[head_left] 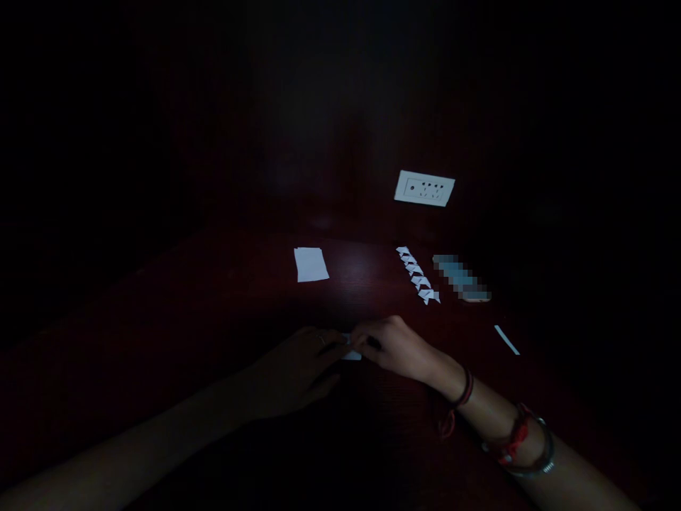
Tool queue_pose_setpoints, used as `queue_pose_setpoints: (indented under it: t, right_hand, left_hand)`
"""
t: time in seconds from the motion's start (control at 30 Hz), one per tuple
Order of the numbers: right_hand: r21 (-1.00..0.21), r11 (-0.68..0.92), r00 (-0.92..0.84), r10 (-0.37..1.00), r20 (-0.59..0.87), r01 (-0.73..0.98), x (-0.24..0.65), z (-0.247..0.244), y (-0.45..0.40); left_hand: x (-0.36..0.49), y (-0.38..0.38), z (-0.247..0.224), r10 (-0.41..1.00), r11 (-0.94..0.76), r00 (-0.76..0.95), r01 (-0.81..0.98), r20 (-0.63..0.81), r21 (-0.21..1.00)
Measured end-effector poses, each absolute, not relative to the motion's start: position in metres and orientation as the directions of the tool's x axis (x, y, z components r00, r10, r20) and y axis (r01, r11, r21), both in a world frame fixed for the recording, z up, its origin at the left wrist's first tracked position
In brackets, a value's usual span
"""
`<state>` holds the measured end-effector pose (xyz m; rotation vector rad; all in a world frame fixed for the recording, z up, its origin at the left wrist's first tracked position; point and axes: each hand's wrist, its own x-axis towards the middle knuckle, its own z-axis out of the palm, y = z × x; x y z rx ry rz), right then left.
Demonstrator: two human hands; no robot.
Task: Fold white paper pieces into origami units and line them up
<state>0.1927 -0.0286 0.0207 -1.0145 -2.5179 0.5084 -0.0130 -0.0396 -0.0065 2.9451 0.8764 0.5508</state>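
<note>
A small piece of white paper (352,355) lies on the dark red table, mostly covered by my fingers. My left hand (306,365), in deep shadow with a ring on one finger, holds its fingertips down on the paper's left side. The left thumb sits apart, nearer me. From the right, my right hand (392,345) pinches the same paper, fingers bent and closed at its upper edge. The two hands' fingertips meet over it. How the paper is folded cannot be made out under the fingers.
Beyond my hands lies a stack of white paper sheets (311,265). Right of it is a row of several folded paper pieces (415,274), beside a blurred-out phone (462,278). A narrow paper strip (506,340) lies far right. A wall socket (424,189) is behind.
</note>
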Motion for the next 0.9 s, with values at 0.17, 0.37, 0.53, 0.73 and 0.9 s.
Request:
queue_pose_setpoints:
  t: [0.17, 0.37, 0.53, 0.73, 0.9]
  right_hand:
    - [-0.443, 0.698, -0.658, 0.703, 0.27, 0.563, 0.194, 0.012, -0.033]
    - [-0.408, 0.735, -0.659, 0.673, 0.337, 0.542, 0.197, -0.002, -0.036]
    - [-0.316, 0.787, -0.719, 0.615, 0.324, 0.53, 0.201, -0.006, -0.04]
    - [-0.305, 0.782, -0.74, 0.618, 0.266, 0.544, 0.204, -0.002, -0.045]
    - [-0.35, 0.768, -0.748, 0.625, 0.224, 0.537, 0.204, 0.006, -0.044]
  left_hand:
    - [-0.012, -0.038, -0.012, 0.541, -0.833, 0.764, 0.543, 0.351, 0.102]
    - [-0.013, -0.04, -0.013, 0.499, -0.851, 0.783, 0.523, 0.37, 0.041]
    - [-0.014, -0.039, -0.014, 0.485, -0.856, 0.782, 0.516, 0.392, 0.029]
    - [-0.013, -0.041, -0.012, 0.513, -0.847, 0.776, 0.526, 0.367, 0.071]
    - [-0.013, -0.041, -0.012, 0.52, -0.846, 0.774, 0.524, 0.362, 0.096]
